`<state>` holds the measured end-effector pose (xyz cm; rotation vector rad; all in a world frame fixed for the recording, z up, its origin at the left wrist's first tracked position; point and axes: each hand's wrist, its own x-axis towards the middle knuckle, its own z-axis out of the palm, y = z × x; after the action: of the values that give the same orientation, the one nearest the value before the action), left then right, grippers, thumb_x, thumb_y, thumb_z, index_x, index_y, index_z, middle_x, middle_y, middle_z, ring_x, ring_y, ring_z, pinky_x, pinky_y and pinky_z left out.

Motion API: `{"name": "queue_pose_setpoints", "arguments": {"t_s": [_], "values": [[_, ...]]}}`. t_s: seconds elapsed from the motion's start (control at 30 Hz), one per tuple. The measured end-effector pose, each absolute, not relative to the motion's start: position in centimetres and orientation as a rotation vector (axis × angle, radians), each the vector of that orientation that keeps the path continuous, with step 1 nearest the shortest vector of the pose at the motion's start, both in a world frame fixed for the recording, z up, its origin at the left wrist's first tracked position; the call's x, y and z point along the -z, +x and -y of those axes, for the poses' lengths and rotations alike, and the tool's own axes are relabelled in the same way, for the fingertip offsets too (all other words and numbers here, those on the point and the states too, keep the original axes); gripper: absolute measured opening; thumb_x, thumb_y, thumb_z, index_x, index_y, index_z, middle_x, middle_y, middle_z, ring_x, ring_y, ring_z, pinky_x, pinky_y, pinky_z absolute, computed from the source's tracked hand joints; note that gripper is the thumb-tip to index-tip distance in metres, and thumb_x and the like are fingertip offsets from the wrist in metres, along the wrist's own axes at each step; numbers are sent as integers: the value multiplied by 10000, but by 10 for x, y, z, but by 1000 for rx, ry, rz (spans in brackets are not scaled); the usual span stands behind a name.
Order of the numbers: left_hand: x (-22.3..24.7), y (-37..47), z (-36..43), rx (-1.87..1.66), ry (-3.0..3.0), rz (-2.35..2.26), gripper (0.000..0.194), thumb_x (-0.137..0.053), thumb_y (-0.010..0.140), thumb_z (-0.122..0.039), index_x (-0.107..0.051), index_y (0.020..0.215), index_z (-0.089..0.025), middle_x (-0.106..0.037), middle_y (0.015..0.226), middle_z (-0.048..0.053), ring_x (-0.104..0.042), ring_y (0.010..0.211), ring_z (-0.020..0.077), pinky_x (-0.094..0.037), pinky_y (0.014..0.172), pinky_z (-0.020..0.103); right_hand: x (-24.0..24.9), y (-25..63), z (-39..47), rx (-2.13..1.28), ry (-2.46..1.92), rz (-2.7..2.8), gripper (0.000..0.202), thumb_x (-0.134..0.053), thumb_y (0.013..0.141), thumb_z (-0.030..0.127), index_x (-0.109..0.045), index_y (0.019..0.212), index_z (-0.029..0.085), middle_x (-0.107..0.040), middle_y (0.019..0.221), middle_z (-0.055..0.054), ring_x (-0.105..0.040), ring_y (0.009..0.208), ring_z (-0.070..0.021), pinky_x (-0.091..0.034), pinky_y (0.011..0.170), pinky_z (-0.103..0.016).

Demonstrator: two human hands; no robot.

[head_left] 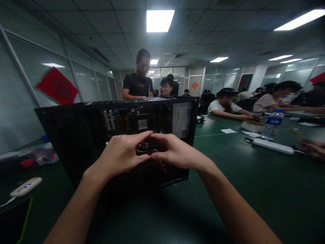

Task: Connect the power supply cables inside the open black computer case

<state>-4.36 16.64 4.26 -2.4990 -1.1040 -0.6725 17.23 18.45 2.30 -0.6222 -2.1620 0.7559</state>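
My left hand (122,152) and my right hand (175,149) meet in front of an opened computer case (68,139). Their fingertips touch at the top and the thumb tips touch below, framing a gap. Fingers are stretched out, and nothing shows in either hand. Inside the case, a motherboard (120,120) with light and blue slots and a square silver heat sink (143,124) is visible. A labelled power supply (181,118) sits at the upper right. Thin coloured cables (162,165) hang behind my right hand, which partly hides them.
On the green table (228,176) to the right are a water bottle (272,127), a white power strip (273,145) and a small box (252,126). A white device (26,186), a green-edged dark screen (15,220) and a plastic bag (38,154) lie left. Several people are seated or standing beyond.
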Motion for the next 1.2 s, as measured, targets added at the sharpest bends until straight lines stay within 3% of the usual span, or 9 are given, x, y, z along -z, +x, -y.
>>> {"name": "queue_pose_setpoints", "arguments": {"t_s": [0.23, 0.4, 0.63, 0.87, 1.03, 1.2], "values": [[-43, -43, -166, 681, -2528, 1104, 679, -689, 812, -404, -498, 1440, -231, -720, 1191, 86, -709, 994, 260, -547, 867, 349, -22, 171, -189, -864, -547, 2119, 463, -683, 774, 112, -655, 1231, 184, -709, 1102, -56, -655, 999, -221, -537, 853, -341], [-45, -45, -163, 734, -2628, 1086, 630, -656, 854, -338, -481, 1450, -239, -726, 1152, 71, -701, 997, 229, -545, 853, 309, -26, 174, -189, -923, -553, 2106, 409, -676, 806, 167, -661, 1215, 179, -716, 1050, -42, -661, 935, -199, -546, 809, -323], [-43, -42, -161, 784, -2760, 1082, 621, -647, 878, -300, -455, 1463, -220, -722, 932, 21, -688, 798, 166, -529, 745, 263, -28, 174, -186, -907, -563, 2091, 333, -636, 841, 166, -690, 1169, 171, -724, 947, -33, -658, 889, -197, -541, 782, -326], [-44, -42, -163, 822, -2802, 1118, 641, -676, 857, -315, -465, 1456, -223, -712, 921, 14, -675, 790, 167, -531, 745, 262, -25, 174, -189, -899, -624, 2080, 314, -665, 832, 208, -704, 1140, 159, -725, 901, -33, -649, 802, -187, -542, 705, -316], [-45, -43, -165, 807, -2819, 1126, 667, -677, 853, -324, -444, 1469, -219, -710, 909, 22, -672, 774, 176, -536, 726, 268, -22, 171, -192, -944, -617, 2040, 413, -685, 812, 207, -657, 1224, 177, -714, 961, -41, -647, 824, -181, -548, 710, -306], [-47, -42, -164, 793, -2848, 1122, 598, -677, 855, -305, -506, 1422, -229, -719, 943, 24, -673, 773, 168, -528, 753, 264, -15, 168, -195, -1063, -654, 1931, 656, -704, 792, 206, -481, 1408, 176, -671, 785, 9, -624, 683, -143, -519, 592, -252]]}}
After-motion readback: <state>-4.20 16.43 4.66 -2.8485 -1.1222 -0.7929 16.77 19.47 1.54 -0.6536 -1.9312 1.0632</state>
